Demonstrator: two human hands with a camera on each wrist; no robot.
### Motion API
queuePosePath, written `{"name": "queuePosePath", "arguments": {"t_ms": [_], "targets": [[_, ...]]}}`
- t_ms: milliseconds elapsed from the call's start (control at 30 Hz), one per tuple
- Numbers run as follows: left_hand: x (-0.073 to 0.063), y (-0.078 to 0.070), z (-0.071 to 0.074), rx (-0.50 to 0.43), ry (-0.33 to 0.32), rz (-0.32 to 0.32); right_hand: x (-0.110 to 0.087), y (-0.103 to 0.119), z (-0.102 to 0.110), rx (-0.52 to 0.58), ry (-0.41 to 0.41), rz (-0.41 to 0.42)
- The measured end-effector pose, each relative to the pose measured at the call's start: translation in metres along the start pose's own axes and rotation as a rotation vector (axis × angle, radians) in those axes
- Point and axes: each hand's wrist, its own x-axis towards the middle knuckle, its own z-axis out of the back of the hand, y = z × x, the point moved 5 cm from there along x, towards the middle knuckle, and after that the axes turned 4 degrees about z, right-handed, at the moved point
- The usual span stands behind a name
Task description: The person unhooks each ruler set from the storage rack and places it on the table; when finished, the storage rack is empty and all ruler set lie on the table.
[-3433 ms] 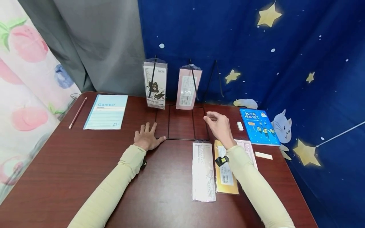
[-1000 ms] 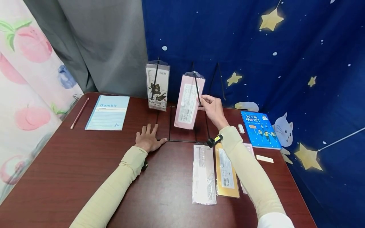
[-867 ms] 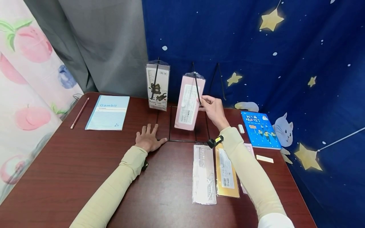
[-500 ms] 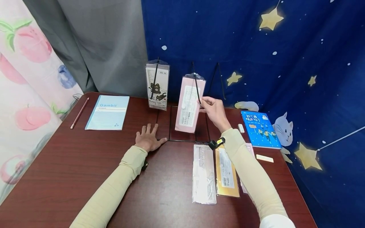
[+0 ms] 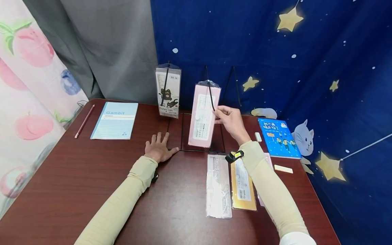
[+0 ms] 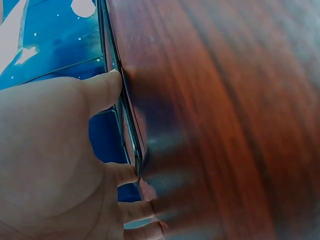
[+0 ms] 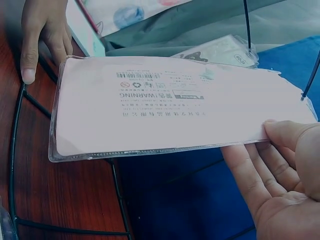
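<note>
My right hand (image 5: 232, 123) pinches the right edge of a pink ruler set packet (image 5: 204, 115) between thumb and fingers. In the right wrist view the packet's printed back (image 7: 165, 110) faces the camera, thumb on top and fingers below. Its clear top tab hangs on the middle black wire hook (image 5: 211, 98), near the hook's front end. My left hand (image 5: 157, 148) lies spread on the table, thumb at the rack's front wire (image 5: 194, 150). The left wrist view shows its palm (image 6: 45, 150) and fingertips against the wood. A ruler set with a bear print (image 5: 168, 92) hangs on the left hook.
The right hook (image 5: 237, 88) carries nothing. A clear ruler packet (image 5: 218, 187), a yellow packet (image 5: 244, 185) and a partly covered pink one lie in front of the rack. A blue book (image 5: 278, 137), two white erasers, a notebook (image 5: 115, 120) and a pencil (image 5: 84, 121) lie farther out.
My right hand has gone from above the table to the pink packet and taken hold of its edge. The packet has come forward and lower along the hook. The left hand has stayed put.
</note>
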Motion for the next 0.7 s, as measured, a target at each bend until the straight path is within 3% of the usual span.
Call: {"name": "queuePosePath", "arguments": {"t_ms": [267, 700], "targets": [[0.006, 0.002, -0.003, 0.002, -0.008, -0.004, -0.010, 0.004, 0.001, -0.033, 0.011, -0.007], [-0.005, -0.003, 0.003, -0.017, -0.034, -0.014, -0.025, 0.008, 0.003, -0.062, 0.010, -0.033]]}}
